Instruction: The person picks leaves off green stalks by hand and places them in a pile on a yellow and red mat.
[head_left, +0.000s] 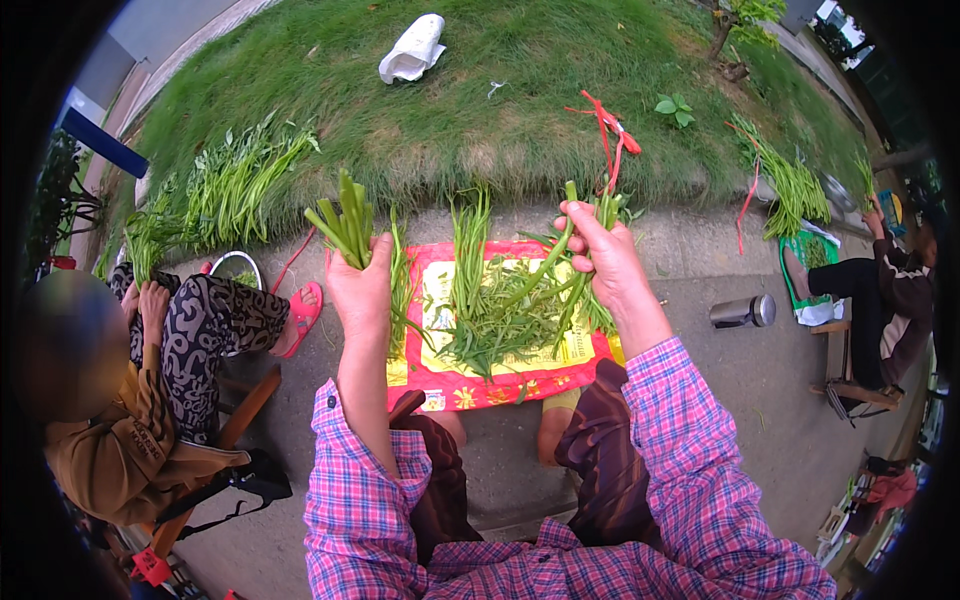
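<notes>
My left hand (361, 289) is closed around a bunch of thick green stems (349, 221), their cut ends pointing up; they look like water spinach. My right hand (611, 259) pinches a single long stem (549, 262) between thumb and fingers, and more stems (609, 210) show behind it. Below both hands a red and yellow printed plastic sack (480, 397) is spread flat before my knees. Loose picked leaves (499, 330) are heaped on it. An upright-lying bundle of stems (470, 262) rests along its far side, partly over the leaves.
On the left sits a person (112, 450) holding greens, near a metal bowl (238, 266). Greens (240, 180) lie on the grass edge. A steel flask (742, 311), a green sack (814, 255) and another seated person (900, 300) are at the right. Red ties (611, 135) lie ahead.
</notes>
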